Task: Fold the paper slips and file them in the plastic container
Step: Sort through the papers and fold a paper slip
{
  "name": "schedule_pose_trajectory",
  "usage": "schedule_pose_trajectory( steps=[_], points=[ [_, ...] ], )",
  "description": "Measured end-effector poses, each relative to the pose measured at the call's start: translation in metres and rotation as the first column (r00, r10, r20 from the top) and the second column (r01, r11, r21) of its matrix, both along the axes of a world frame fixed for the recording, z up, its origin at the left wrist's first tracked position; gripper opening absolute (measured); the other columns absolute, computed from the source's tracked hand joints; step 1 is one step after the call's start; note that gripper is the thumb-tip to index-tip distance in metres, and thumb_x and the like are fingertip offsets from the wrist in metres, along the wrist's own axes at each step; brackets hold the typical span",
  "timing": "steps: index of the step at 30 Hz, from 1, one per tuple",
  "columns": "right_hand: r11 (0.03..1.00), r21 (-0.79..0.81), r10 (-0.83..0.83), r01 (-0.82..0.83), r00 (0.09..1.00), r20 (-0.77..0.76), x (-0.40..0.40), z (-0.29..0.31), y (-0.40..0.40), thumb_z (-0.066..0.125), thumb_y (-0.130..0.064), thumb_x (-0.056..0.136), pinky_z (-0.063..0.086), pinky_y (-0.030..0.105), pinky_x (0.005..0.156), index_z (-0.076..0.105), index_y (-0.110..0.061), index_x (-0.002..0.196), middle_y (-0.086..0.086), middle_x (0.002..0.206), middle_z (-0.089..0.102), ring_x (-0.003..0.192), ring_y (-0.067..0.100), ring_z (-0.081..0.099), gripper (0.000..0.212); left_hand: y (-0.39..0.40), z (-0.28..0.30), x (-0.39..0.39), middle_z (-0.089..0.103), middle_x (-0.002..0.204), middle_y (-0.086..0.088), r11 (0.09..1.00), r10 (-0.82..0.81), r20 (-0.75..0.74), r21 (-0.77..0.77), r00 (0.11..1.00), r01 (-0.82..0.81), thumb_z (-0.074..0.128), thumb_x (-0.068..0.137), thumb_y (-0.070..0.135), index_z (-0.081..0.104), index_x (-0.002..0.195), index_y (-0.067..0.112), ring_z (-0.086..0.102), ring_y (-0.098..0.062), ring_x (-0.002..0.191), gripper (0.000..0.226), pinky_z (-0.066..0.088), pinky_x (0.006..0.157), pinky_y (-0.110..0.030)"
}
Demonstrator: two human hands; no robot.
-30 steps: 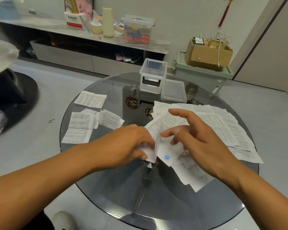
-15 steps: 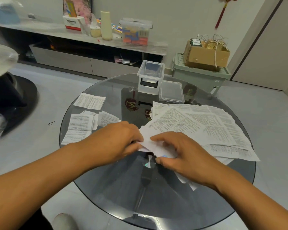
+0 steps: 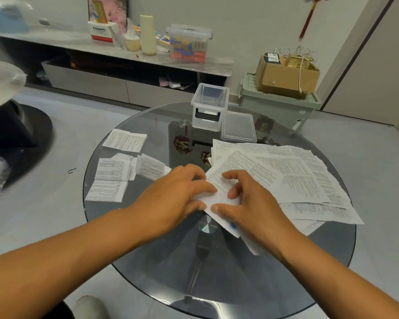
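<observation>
Left hand point(image 3: 175, 194) and right hand point(image 3: 251, 203) pinching a creased white paper slip point(image 3: 218, 192) with curled fingers, round smoky glass table point(image 3: 148, 261), clear lidless plastic container point(image 3: 209, 107) beyond

So on the round glass table point(image 3: 148, 261): folded printed paper slips point(image 3: 112, 174) sit left, the loose spread of printed sheets point(image 3: 297, 178) right. Open clear plastic container point(image 3: 209, 105) at the back, its flat clear lid point(image 3: 238, 127) just right of it.
</observation>
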State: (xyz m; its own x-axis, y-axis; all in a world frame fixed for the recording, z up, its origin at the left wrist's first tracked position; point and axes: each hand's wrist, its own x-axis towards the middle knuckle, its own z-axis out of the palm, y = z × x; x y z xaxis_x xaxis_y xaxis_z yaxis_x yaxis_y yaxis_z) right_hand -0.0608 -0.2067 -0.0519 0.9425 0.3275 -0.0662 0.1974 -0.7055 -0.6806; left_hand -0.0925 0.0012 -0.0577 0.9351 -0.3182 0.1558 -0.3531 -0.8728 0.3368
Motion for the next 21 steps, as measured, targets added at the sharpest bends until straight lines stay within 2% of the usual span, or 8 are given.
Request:
schedule_pose_trajectory(
  steps=[2, 3, 6, 9, 12, 16, 19, 21],
  points=[
    [0.999, -0.033, 0.013, -0.014, 1.0, -0.003, 0.005, 0.002, -0.002, 0.085, -0.04, 0.078, 0.046, 0.024, 0.078, 0.046, -0.047, 0.128, -0.017, 0.108, 0.051, 0.093, -0.001, 0.054, 0.063, 0.0, -0.002, 0.005, 0.056, 0.136, 0.012, 0.994, -0.083, 0.056, 0.078, 0.995, 0.079, 0.069, 0.095, 0.035, 0.069, 0.126, 0.039, 0.049, -0.014, 0.116, 0.031, 0.049, 0.089, -0.035],
    [0.999, -0.037, 0.025, -0.025, 1.0, -0.015, 0.008, 0.004, -0.004, 0.086, -0.039, 0.078, 0.043, 0.02, 0.077, 0.048, -0.047, 0.126, -0.017, 0.11, 0.05, 0.094, -0.001, 0.053, 0.062, 0.001, 0.0, 0.006, 0.06, 0.134, 0.012, 0.994, -0.09, 0.028, 0.064, 0.996, 0.088, 0.068, 0.095, 0.035, 0.07, 0.125, 0.038, 0.051, -0.015, 0.116, 0.03, 0.049, 0.091, -0.036],
    [0.993, -0.079, 0.085, -0.09, 0.995, -0.056, 0.014, 0.009, -0.011, 0.086, -0.032, 0.08, 0.038, 0.016, 0.072, 0.054, -0.045, 0.12, -0.016, 0.113, 0.052, 0.09, 0.001, 0.053, 0.053, 0.002, 0.003, 0.009, 0.059, 0.132, 0.017, 0.999, -0.04, -0.101, -0.002, 0.994, 0.04, 0.067, 0.096, 0.039, 0.064, 0.133, 0.038, 0.05, -0.013, 0.115, 0.038, 0.043, 0.098, -0.033],
    [0.987, -0.108, 0.11, -0.118, 0.991, -0.079, 0.018, 0.01, -0.017, 0.083, -0.031, 0.084, 0.039, 0.015, 0.072, 0.062, -0.042, 0.118, -0.017, 0.112, 0.055, 0.087, 0.003, 0.055, 0.042, -0.004, 0.006, 0.011, 0.054, 0.12, 0.012, 0.996, 0.045, -0.244, -0.07, 0.969, -0.064, 0.072, 0.091, 0.043, 0.056, 0.139, 0.036, 0.049, -0.011, 0.107, 0.051, 0.044, 0.096, -0.03],
    [0.99, -0.08, 0.116, -0.12, 0.992, -0.044, 0.017, 0.006, -0.021, 0.081, -0.037, 0.085, 0.036, 0.012, 0.071, 0.065, -0.044, 0.114, -0.02, 0.111, 0.055, 0.087, -0.008, 0.054, 0.033, -0.011, 0.009, 0.01, 0.049, 0.104, 0.014, 0.973, 0.109, -0.344, -0.156, 0.932, -0.171, 0.08, 0.083, 0.044, 0.061, 0.122, 0.035, 0.05, -0.007, 0.096, 0.043, 0.046, 0.087, -0.027],
    [0.993, -0.025, 0.111, -0.111, 0.994, -0.022, 0.011, 0.005, -0.022, 0.079, -0.043, 0.086, 0.038, 0.015, 0.073, 0.066, -0.042, 0.112, -0.02, 0.11, 0.055, 0.086, -0.012, 0.053, 0.029, -0.014, 0.013, 0.0, 0.049, 0.103, 0.014, 0.956, 0.126, -0.338, -0.21, 0.933, -0.205, 0.08, 0.084, 0.037, 0.054, 0.094, 0.034, 0.051, -0.009, 0.095, 0.028, 0.047, 0.084, -0.028],
    [0.993, -0.026, 0.117, -0.117, 0.993, -0.005, 0.006, 0.007, -0.021, 0.078, -0.042, 0.086, 0.039, 0.014, 0.076, 0.066, -0.042, 0.111, -0.019, 0.114, 0.055, 0.089, -0.009, 0.053, 0.028, -0.008, 0.026, -0.006, 0.061, 0.088, 0.01, 0.945, 0.158, -0.342, -0.219, 0.926, -0.242, 0.077, 0.088, 0.029, 0.055, 0.088, 0.029, 0.058, -0.009, 0.08, 0.022, 0.046, 0.068, -0.027],
    [0.991, -0.049, 0.121, -0.121, 0.993, -0.004, 0.001, 0.012, -0.022, 0.077, -0.047, 0.085, 0.041, 0.015, 0.08, 0.064, -0.043, 0.114, -0.021, 0.117, 0.053, 0.094, -0.006, 0.053, 0.032, 0.009, 0.043, -0.008, 0.064, 0.085, 0.01, 0.948, 0.233, -0.31, -0.138, 0.922, -0.286, 0.076, 0.088, 0.028, 0.057, 0.086, 0.03, 0.06, -0.008, 0.078, 0.019, 0.048, 0.068, -0.029]
  ],
)
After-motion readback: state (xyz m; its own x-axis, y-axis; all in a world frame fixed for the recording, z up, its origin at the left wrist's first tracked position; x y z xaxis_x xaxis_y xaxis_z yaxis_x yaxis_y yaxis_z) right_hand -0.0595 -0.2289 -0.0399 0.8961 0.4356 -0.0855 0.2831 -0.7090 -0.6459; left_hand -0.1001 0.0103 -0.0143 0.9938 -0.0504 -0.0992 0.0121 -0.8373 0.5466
